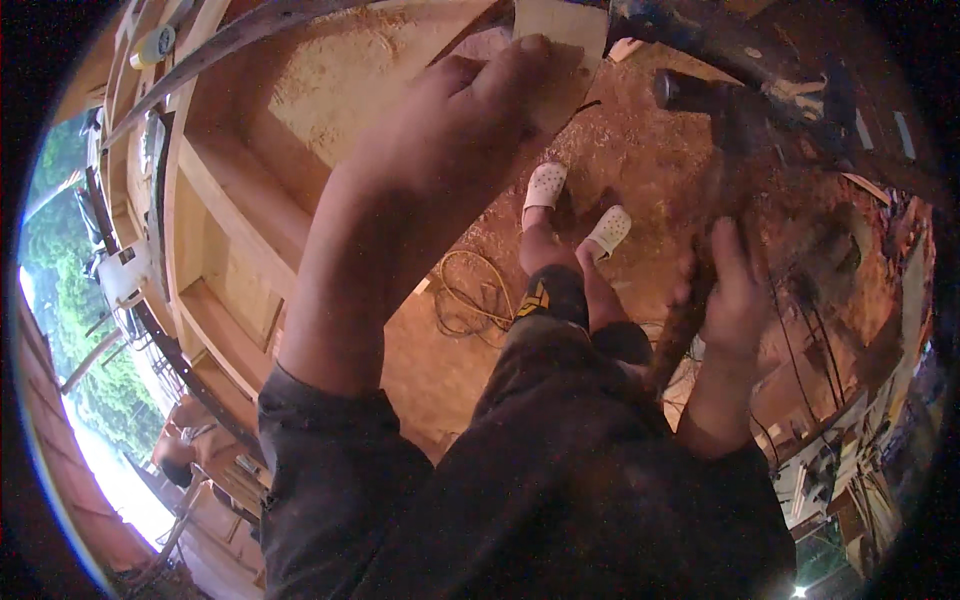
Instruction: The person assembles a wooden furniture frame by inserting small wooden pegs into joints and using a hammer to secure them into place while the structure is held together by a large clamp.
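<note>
My left hand [455, 120] is raised high and presses flat on a pale wooden board [560, 30] at the top of the view, fingers spread over its edge. My right hand [735, 295] is closed around the dark wooden handle of a hammer [690, 95]; the handle runs up from my fist to a dark metal head near the board. Below, my legs in dark trousers end in white perforated clogs [545, 185] standing on a sawdust-covered floor.
A large wooden frame with box-like compartments [235, 215] fills the left side. A coiled yellow cord [470, 295] lies on the floor by my feet. Another person [185, 445] sits low at the left. Cluttered benches and cables line the right edge.
</note>
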`<state>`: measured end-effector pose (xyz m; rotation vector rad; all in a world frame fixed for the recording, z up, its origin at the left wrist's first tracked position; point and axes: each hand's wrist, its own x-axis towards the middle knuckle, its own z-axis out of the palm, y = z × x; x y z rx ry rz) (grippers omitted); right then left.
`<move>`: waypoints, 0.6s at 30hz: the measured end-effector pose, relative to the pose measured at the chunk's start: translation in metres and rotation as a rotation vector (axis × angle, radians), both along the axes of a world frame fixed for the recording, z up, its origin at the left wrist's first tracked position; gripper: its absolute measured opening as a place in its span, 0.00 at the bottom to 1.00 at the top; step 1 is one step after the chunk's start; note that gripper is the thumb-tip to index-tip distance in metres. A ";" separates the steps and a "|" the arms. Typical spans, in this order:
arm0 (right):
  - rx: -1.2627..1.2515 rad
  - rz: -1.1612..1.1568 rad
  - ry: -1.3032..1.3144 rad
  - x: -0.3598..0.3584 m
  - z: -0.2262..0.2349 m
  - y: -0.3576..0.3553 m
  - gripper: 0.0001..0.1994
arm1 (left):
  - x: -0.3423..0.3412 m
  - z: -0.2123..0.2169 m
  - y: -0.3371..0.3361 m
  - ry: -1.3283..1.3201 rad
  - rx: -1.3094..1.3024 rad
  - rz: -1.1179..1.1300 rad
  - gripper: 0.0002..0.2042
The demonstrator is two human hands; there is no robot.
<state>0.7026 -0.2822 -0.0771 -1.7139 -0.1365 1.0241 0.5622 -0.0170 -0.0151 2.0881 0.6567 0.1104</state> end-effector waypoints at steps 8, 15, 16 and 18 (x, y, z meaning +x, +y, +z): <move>0.453 0.032 -0.015 -0.017 -0.008 0.000 0.22 | 0.007 0.003 0.000 0.013 -0.158 0.079 0.15; 0.498 0.119 0.216 -0.035 0.005 0.039 0.17 | 0.015 0.002 0.001 -0.001 -0.356 0.189 0.17; 0.585 0.126 0.238 -0.034 0.007 0.047 0.15 | 0.013 0.002 0.001 -0.007 -0.377 0.202 0.17; 0.692 0.047 0.394 -0.031 0.011 0.063 0.08 | 0.011 0.002 0.002 -0.013 -0.401 0.218 0.18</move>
